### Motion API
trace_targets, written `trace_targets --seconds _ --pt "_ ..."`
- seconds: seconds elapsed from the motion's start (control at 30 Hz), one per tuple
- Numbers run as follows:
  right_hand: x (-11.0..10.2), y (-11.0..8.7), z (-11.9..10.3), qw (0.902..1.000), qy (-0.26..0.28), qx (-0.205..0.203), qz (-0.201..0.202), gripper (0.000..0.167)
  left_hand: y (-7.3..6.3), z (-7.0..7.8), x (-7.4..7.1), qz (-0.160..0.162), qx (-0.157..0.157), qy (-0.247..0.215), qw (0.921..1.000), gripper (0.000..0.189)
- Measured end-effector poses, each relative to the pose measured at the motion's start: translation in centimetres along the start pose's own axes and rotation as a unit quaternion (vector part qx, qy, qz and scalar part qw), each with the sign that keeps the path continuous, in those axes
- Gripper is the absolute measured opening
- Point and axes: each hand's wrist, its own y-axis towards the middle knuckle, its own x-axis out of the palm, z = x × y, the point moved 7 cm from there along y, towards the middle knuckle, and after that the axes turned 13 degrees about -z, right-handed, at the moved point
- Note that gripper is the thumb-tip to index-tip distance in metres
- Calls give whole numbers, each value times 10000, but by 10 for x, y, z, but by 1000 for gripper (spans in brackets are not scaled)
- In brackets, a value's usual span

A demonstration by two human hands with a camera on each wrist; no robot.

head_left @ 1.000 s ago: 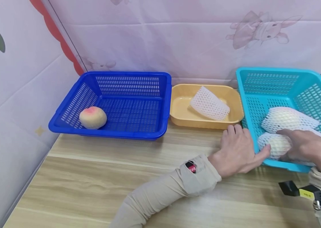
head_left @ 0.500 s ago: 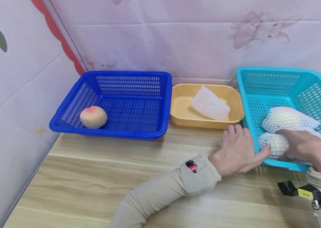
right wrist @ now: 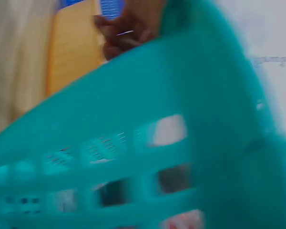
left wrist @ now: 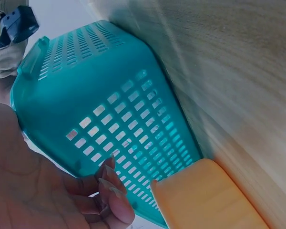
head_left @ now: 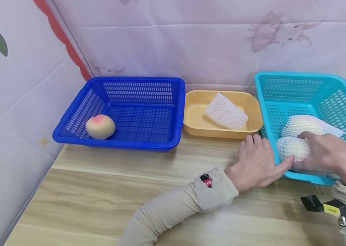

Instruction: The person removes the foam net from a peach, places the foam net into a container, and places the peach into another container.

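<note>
Turquoise plastic basket point(head_left: 292, 90) stands at right on the bench point(head_left: 99, 191); in its front left corner my right grip point(head_left: 326, 153) is closed around 1 foam-netted fruit point(head_left: 296, 149). A 2nd netted fruit point(head_left: 305, 124) lies just behind. My left grip point(head_left: 254, 165) is relaxed, fingers loosely bent outside the basket wall, holding nothing, thumb over the rim. Between this basket and the blue basket point(head_left: 117, 145), where 1 peach point(head_left: 100, 126) lies, the yellow tray point(head_left: 222, 132) carries 1 foam net point(head_left: 226, 112).
</note>
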Motion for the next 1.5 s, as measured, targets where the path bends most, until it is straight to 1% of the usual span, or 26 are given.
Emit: trace_targets --seconds 0.07,0.13,0.27,0.37,0.47,0.57,0.63,0.77,0.87,1.0,1.1,1.17,1.27,1.4,1.5 --pt "-4 -5 -1 9998 -1 93 149 104 -1 1 -1 61 36 87 9999 65" --pt "-8 -9 -2 9995 36 67 309 104 -1 1 -1 83 48 110 9999 67" --pt "-13 -12 -3 9974 227 -71 674 105 0 0 0 -15 16 28 10000 69" --pt "-19 -14 -4 9922 399 -223 1164 101 0 0 1 -126 -17 -7 9999 71" --pt "-25 -17 -7 9844 536 -356 1635 95 -1 0 1 -163 -31 38 9999 72" --pt "-30 -20 -11 9788 615 -414 1910 92 -2 0 -1 -173 -29 80 9998 71" --pt "-32 -22 -14 9768 643 -430 1996 91 -4 0 -2 -168 11 105 9998 70" --pt "-36 -25 -18 9732 633 -484 2157 92 -10 -3 -6 -125 163 -31 9998 66" --pt "-39 -27 -21 9685 621 -590 2339 92 -15 -6 -9 -53 308 -154 9994 64" --pt "-43 -32 -26 9603 649 -760 2604 92 -20 -10 -13 -8 474 -59 9989 64" --pt "-47 -37 -31 9542 691 -835 2787 93 -22 -16 -16 -114 499 -22 9987 65" --pt "-48 -40 -33 9515 723 -843 2869 93 -24 -20 -18 -108 472 11 9988 65" --pt "-50 -43 -36 9518 784 -764 2864 98 -27 -27 -21 -64 433 29 9990 61" --pt "-51 -44 -38 9565 1049 -579 2661 113 -31 -37 -26 116 452 11 9989 55" --pt "-51 -44 -41 9577 1264 -431 2551 121 -35 -44 -31 467 510 -21 9976 49"
